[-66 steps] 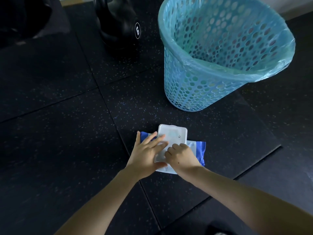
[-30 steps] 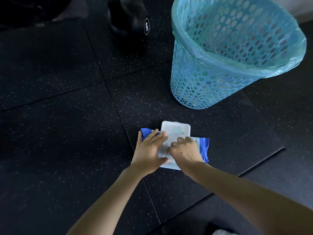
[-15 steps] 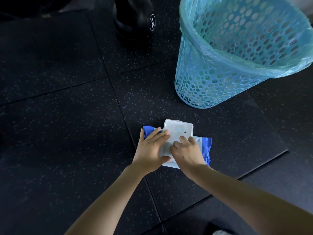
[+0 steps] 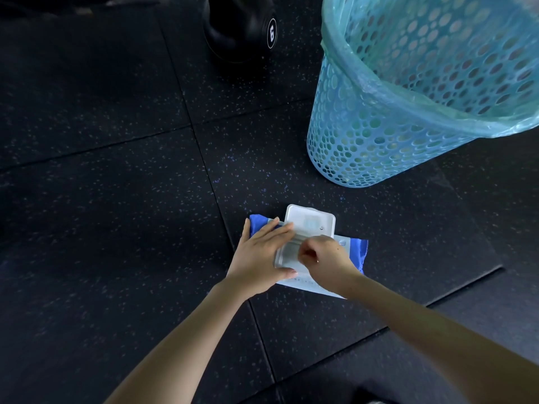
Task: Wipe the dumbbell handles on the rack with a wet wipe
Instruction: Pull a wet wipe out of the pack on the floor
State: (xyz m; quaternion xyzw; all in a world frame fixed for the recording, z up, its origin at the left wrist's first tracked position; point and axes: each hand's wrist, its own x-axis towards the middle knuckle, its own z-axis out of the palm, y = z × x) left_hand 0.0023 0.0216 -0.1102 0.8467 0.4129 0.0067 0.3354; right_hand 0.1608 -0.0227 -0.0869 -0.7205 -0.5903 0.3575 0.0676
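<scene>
Black gym flooring point(image 4: 116, 199), just in front of the blue bin point(image 4: 364, 147): wet wipe pack point(image 4: 357, 252) is pinned under the left hand point(image 4: 259, 258)'s straight fingers, probably so a wipe can be tugged out by the curled right hand point(image 4: 326, 258) (actual pinch can't be told).

The black weight point(image 4: 237, 27) bears a white "6".

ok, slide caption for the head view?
Left hand presses down the wipe pack; right hand picks at its opening.
</scene>
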